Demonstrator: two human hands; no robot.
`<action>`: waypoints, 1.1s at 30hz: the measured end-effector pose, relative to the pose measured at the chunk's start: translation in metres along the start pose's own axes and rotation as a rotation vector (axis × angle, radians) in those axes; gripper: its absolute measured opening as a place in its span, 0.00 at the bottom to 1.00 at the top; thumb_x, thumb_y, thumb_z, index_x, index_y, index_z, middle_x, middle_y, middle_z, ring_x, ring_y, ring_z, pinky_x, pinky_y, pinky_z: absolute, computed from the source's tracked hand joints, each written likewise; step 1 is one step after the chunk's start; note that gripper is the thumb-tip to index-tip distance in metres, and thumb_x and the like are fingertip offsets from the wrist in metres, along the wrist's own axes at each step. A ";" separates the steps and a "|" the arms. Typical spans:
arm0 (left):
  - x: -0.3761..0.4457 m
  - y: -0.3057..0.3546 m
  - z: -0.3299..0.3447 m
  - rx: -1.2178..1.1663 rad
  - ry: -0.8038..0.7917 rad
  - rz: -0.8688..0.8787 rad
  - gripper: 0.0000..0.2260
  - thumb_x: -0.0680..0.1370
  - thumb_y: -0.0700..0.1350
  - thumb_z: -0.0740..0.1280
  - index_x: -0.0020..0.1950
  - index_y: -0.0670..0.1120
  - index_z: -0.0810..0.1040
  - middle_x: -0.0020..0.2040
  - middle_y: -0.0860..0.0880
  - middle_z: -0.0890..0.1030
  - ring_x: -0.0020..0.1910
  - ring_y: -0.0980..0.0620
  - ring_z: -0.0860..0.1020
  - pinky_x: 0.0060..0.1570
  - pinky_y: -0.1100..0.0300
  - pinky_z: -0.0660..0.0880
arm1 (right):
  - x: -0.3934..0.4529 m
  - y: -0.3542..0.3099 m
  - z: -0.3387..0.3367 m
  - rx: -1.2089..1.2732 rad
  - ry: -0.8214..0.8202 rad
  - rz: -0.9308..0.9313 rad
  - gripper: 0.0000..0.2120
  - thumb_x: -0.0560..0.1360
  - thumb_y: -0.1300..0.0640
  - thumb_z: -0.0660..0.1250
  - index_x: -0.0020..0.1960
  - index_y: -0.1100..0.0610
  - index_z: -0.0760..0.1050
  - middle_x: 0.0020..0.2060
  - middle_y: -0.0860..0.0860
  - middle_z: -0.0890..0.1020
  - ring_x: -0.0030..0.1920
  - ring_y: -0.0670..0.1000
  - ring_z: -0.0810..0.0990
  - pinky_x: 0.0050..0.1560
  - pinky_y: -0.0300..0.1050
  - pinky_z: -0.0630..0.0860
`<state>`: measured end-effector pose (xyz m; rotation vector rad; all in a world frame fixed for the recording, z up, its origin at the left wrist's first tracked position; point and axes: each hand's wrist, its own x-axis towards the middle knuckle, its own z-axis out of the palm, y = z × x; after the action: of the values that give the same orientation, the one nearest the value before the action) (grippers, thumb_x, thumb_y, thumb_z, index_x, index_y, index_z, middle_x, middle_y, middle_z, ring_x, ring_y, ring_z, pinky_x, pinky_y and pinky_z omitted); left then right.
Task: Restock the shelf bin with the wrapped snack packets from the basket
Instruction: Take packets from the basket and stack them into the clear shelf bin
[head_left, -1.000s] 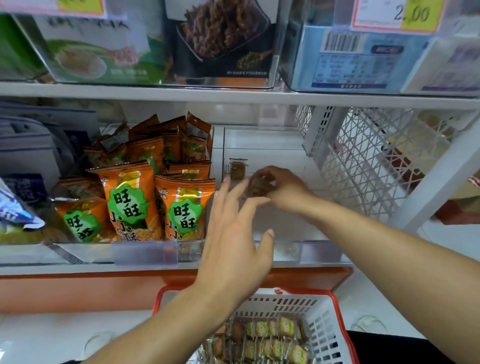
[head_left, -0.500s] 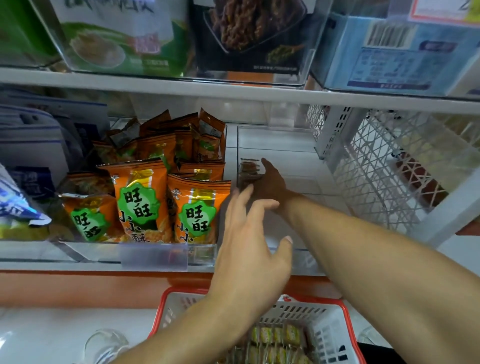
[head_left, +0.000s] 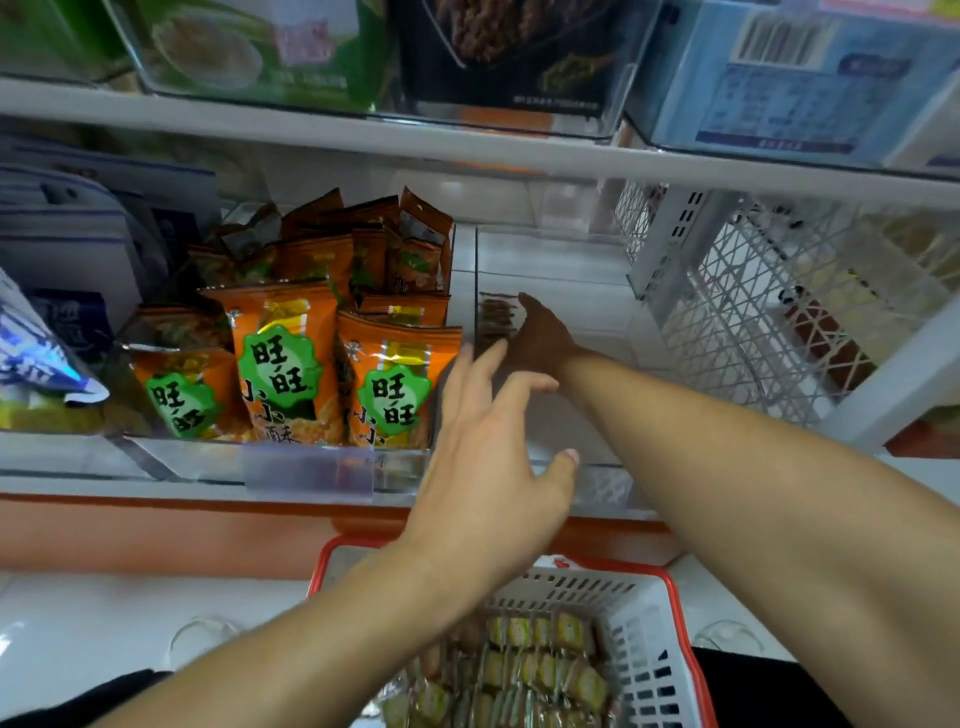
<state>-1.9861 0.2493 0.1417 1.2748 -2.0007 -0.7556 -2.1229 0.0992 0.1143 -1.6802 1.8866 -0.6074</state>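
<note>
Placing step: right hand (head_left: 540, 340) deep in clear shelf bin (head_left: 550, 260) beside brown packets (head_left: 496, 319); grip not discernible. Left hand (head_left: 483, 467) spread, empty, at bin front. Next, presumably: fetch more from basket (head_left: 644, 592).

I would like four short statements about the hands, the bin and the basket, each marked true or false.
1. The right hand reaches deep into the clear bin. True.
2. The basket holds no packets. False: wrapped packets lie in it.
3. The left hand has its fingers spread and holds nothing. True.
4. The orange bags stand in the bin the right hand is in. False: they stand in the bin to its left.
</note>
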 end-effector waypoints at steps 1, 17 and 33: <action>-0.001 0.002 -0.004 0.051 0.008 0.012 0.21 0.77 0.50 0.71 0.68 0.57 0.71 0.80 0.55 0.56 0.79 0.63 0.43 0.69 0.71 0.40 | -0.005 -0.004 -0.003 0.032 0.028 -0.005 0.31 0.77 0.58 0.70 0.76 0.63 0.63 0.73 0.60 0.70 0.73 0.57 0.69 0.69 0.41 0.62; -0.074 -0.060 0.018 0.914 -1.228 -0.215 0.27 0.77 0.58 0.72 0.71 0.45 0.75 0.67 0.45 0.79 0.64 0.44 0.78 0.60 0.52 0.76 | -0.219 0.110 0.141 -0.043 -0.083 -0.326 0.09 0.74 0.64 0.63 0.44 0.50 0.75 0.45 0.45 0.79 0.46 0.49 0.79 0.44 0.47 0.75; -0.155 -0.219 0.198 0.302 -0.933 -0.651 0.32 0.76 0.51 0.73 0.77 0.50 0.65 0.72 0.45 0.73 0.66 0.42 0.76 0.64 0.51 0.75 | -0.252 0.251 0.250 -0.576 -0.596 0.125 0.39 0.71 0.65 0.72 0.76 0.55 0.56 0.70 0.62 0.65 0.61 0.63 0.75 0.53 0.59 0.80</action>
<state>-1.9654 0.3380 -0.1794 2.0536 -2.4603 -1.6349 -2.1269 0.3849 -0.2135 -1.7811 1.7690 0.4987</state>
